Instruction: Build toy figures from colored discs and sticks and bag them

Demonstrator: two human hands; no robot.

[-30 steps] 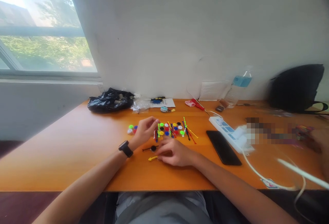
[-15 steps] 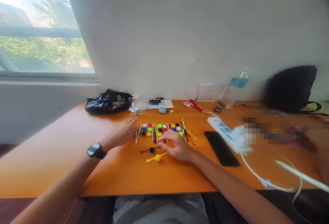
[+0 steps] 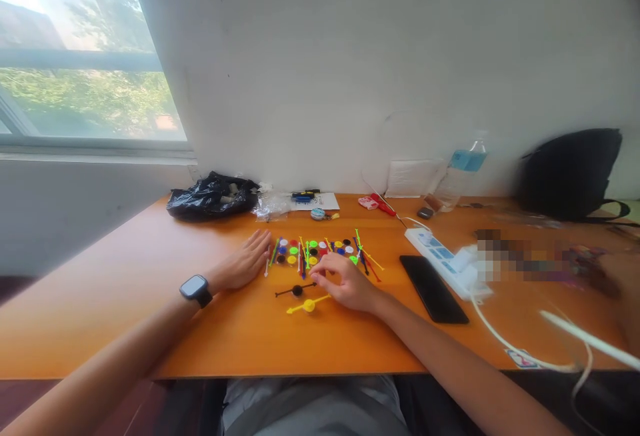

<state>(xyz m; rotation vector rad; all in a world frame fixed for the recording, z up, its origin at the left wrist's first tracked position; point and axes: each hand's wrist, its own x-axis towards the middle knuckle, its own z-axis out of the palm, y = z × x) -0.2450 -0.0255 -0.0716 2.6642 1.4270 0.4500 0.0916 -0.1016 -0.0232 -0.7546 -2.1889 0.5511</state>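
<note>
My left hand (image 3: pixel 247 261) lies flat on the table, open with fingers stretched out, just left of the rows of coloured pieces. A smartwatch (image 3: pixel 195 289) is on that wrist. My right hand (image 3: pixel 346 283) is over the near side of the rows, thumb and fingertips brought together; whatever is between them, I cannot make out. Below its fingertips lie a black arrow spinner (image 3: pixel 297 291) and a yellow arrow spinner (image 3: pixel 309 306), the yellow one's right end by my hand. Round discs, such as a green disc (image 3: pixel 292 251), and thin coloured arrows (image 3: pixel 371 262) lie behind, partly covered by my right hand.
A black phone (image 3: pixel 434 289) and a white power strip (image 3: pixel 440 256) with cables lie to the right. Along the wall are a black plastic bag (image 3: pixel 215 197), a clear bottle (image 3: pixel 459 173), red-handled screwdriver (image 3: pixel 383 205) and a black backpack (image 3: pixel 569 173). The table (image 3: pixel 125 309) ends near my lap.
My left hand has come down and flattened onto the table beside the pieces. My right thumb and fingertips have drawn closer together. The two spinners look unmoved.
</note>
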